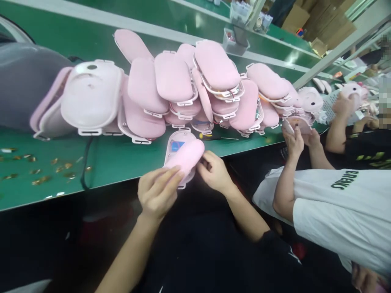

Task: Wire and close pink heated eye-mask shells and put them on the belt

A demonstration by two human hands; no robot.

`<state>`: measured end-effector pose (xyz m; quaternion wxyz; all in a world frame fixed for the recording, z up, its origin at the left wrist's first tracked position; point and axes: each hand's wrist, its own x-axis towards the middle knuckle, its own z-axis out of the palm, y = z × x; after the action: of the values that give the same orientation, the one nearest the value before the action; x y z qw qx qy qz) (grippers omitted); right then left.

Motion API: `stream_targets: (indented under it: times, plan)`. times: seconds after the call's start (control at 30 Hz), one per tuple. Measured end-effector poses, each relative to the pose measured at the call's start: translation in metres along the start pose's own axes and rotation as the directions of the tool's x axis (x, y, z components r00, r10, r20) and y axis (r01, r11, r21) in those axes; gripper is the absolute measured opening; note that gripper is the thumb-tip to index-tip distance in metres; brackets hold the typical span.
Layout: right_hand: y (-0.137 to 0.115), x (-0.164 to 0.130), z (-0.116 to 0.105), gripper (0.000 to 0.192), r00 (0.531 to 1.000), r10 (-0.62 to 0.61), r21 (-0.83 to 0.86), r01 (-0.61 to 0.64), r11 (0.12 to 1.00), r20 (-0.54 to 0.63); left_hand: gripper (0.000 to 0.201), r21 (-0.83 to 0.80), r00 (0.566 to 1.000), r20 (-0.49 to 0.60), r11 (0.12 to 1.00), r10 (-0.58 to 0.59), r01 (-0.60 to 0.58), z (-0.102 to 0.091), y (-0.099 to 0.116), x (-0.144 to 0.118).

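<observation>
At the near edge of the green bench (116, 162), both my hands hold one pink oval shell (187, 156). It lies on top of a white-rimmed shell half with a blue part inside (177, 145). My left hand (157, 193) grips the shell's near end from below left. On the right side, my right hand (214, 171) pinches its edge with the fingertips. A long heap of similar pink shells (171, 89) lies just behind on the bench.
Small brass-coloured parts (39, 167) are scattered on the bench at left, beside a black cable (85, 162). A person in a white shirt (342, 211) works at my right, hands on a pink part (296, 124). Clear bins (235, 40) stand behind the heap.
</observation>
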<state>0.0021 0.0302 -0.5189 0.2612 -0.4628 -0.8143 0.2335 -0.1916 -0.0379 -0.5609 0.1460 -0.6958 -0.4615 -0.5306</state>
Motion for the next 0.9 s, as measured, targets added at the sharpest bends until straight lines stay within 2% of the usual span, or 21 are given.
stream_targets:
  times: [0.1, 0.17, 0.23, 0.3, 0.37, 0.43, 0.47, 0.5, 0.57, 0.63, 0.67, 0.73, 0.8, 0.83, 0.9]
  plan:
    - [0.012, -0.006, -0.002, 0.041, 0.992, 0.056, 0.016, -0.054, 0.998, -0.114, 0.046, 0.134, 0.975, 0.198, 0.988, -0.104, 0.079, -0.005, 0.022, 0.01]
    - [0.013, -0.001, 0.002, 0.047, 0.997, 0.024, 0.029, -0.021, 0.999, -0.079, 0.043, 0.178, 0.921, 0.335, 0.973, -0.2, 0.146, -0.006, 0.035, 0.014]
    - [0.011, 0.009, 0.008, 0.048, 1.0, -0.027, 0.029, 0.027, 0.999, 0.011, 0.041, 0.123, 0.868, 0.433, 0.97, -0.243, 0.21, -0.006, 0.041, 0.013]
    - [0.007, 0.02, 0.013, 0.045, 0.995, -0.05, 0.015, 0.049, 0.999, 0.086, 0.05, 0.095, 0.862, 0.411, 0.954, -0.297, 0.284, -0.004, 0.039, 0.003]
    - [0.003, 0.029, 0.018, 0.045, 0.99, -0.063, 0.009, 0.062, 0.998, 0.124, 0.075, 0.157, 0.846, 0.329, 0.907, -0.42, 0.39, 0.001, 0.034, -0.011]
    - [-0.002, 0.031, 0.021, 0.052, 0.984, -0.091, 0.02, 0.089, 0.996, 0.15, 0.095, 0.176, 0.783, 0.299, 0.837, -0.546, 0.517, 0.005, 0.032, -0.027]
    - [-0.005, 0.03, 0.021, 0.058, 0.982, -0.099, 0.024, 0.096, 0.995, 0.164, 0.099, 0.113, 0.736, 0.325, 0.797, -0.594, 0.593, 0.006, 0.034, -0.034]
    - [-0.009, 0.028, 0.02, 0.066, 0.98, -0.095, 0.022, 0.093, 0.995, 0.175, 0.099, -0.006, 0.691, 0.36, 0.739, -0.626, 0.673, 0.007, 0.039, -0.039]
    - [-0.016, 0.021, 0.016, 0.081, 0.979, -0.04, -0.005, 0.042, 0.999, 0.198, 0.098, -0.34, 0.612, 0.418, 0.509, -0.672, 0.791, 0.007, 0.052, -0.046]
    - [-0.019, 0.013, 0.009, 0.086, 0.974, 0.035, -0.048, -0.025, 0.999, 0.225, 0.094, -0.586, 0.56, 0.457, 0.24, -0.691, 0.774, 0.005, 0.064, -0.047]
    - [-0.018, 0.009, 0.005, 0.085, 0.971, 0.051, -0.062, -0.037, 0.997, 0.234, 0.09, -0.652, 0.526, 0.465, 0.127, -0.712, 0.748, 0.005, 0.068, -0.046]
    - [-0.01, 0.003, -0.004, 0.08, 0.973, 0.012, -0.053, 0.0, 0.999, 0.23, 0.08, -0.687, 0.42, 0.498, -0.05, -0.759, 0.725, 0.006, 0.069, -0.042]
    - [0.002, -0.002, -0.011, 0.077, 0.974, -0.09, 0.028, 0.086, 0.996, 0.21, 0.074, -0.655, 0.29, 0.545, -0.184, -0.787, 0.733, 0.008, 0.065, -0.04]
    - [0.007, -0.004, -0.014, 0.078, 0.968, -0.143, 0.099, 0.125, 0.987, 0.207, 0.07, -0.627, 0.238, 0.563, -0.223, -0.791, 0.746, 0.01, 0.063, -0.04]
    - [0.016, -0.008, -0.018, 0.085, 0.949, -0.232, 0.279, 0.168, 0.945, 0.213, 0.062, -0.568, 0.188, 0.589, -0.238, -0.786, 0.788, 0.012, 0.061, -0.04]
